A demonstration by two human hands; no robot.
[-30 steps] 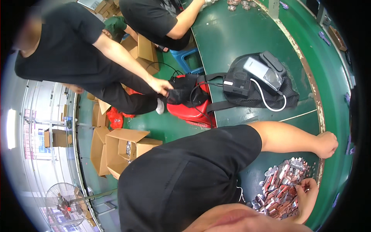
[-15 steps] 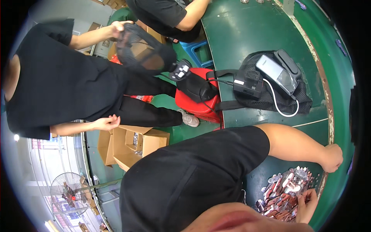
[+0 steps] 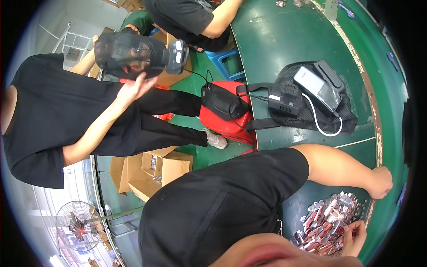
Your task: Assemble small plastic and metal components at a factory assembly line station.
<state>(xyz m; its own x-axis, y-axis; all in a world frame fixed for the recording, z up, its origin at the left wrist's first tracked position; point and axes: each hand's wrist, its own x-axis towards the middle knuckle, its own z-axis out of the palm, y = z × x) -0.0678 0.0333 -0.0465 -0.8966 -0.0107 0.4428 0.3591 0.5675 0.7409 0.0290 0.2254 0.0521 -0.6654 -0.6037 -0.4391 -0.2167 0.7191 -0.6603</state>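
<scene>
My left hand [image 3: 381,183] is a closed fist against the rusty-edged rim of the green table [image 3: 284,40]; nothing sticks out of it. My right hand [image 3: 354,238] is at the lower right, its thumb and fingertips pinched together over the edge of a heap of small parts [image 3: 321,224]. The heap holds many elongated pieces in reddish brown, white and clear. A thin, clear-looking bit shows by my right fingertips, too small to name.
A black mesh bag [image 3: 351,120] bears a grey power bank [image 3: 318,86] and a black box [image 3: 284,101] with cables. Beside the table are a red stool [image 3: 229,129], an open carton [image 3: 175,167] and a person holding a black fan-like device [image 3: 133,55]. Another person sits further along.
The standing person has brought the second hand up to the black device and shifted it left. My left fist stays put; my right fingers have moved only slightly.
</scene>
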